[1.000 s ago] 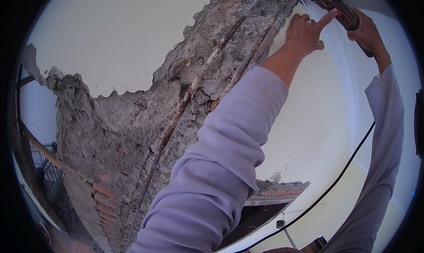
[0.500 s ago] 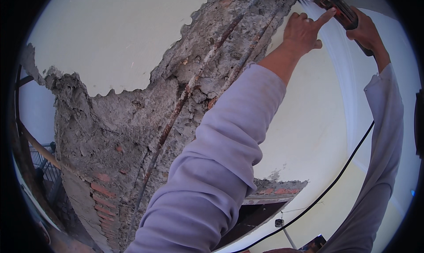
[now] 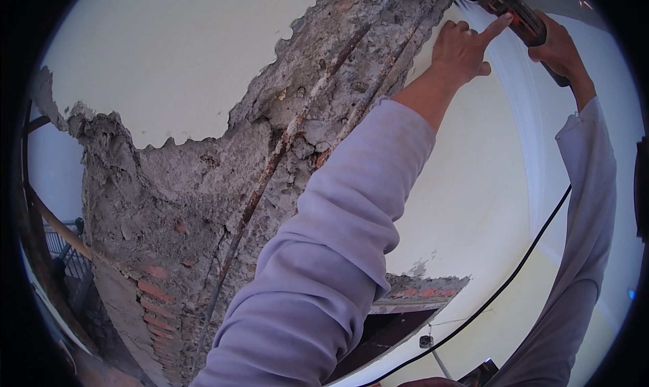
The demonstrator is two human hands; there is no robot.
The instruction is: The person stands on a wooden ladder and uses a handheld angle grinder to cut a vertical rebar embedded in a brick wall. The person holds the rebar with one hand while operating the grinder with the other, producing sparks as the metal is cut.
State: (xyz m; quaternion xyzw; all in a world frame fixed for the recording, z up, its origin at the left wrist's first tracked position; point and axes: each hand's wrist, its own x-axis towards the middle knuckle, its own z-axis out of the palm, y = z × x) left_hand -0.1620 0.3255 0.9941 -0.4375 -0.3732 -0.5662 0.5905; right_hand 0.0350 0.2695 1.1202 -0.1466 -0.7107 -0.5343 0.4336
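Note:
My right hand [image 3: 558,45] grips the black and red body of an angle grinder [image 3: 519,20] at the top right; the far end of its head is cut off by the picture's upper edge. My left hand [image 3: 463,52] is raised beside it, index finger stretched onto the grinder's body, thumb apart and the other fingers bent. Nothing shows in that hand. The grinder's head is near the upper end of the broken concrete [image 3: 378,32], where rusty reinforcing bars [image 3: 274,160] lie exposed. The contact point cannot be made out. Small orange streaks show at the upper right.
A black power cord [image 3: 503,287] hangs in a curve below my right arm. Cream plastered wall [image 3: 182,56] with a ragged edge borders the broken concrete. Bare red bricks [image 3: 159,310] show lower left, near a metal railing [image 3: 71,255]. A dark opening [image 3: 392,336] lies below my left arm.
Small orange streaks now appear at the upper right. Both hands and the grinder stay nearly in place, with only a very slight shift of the view.

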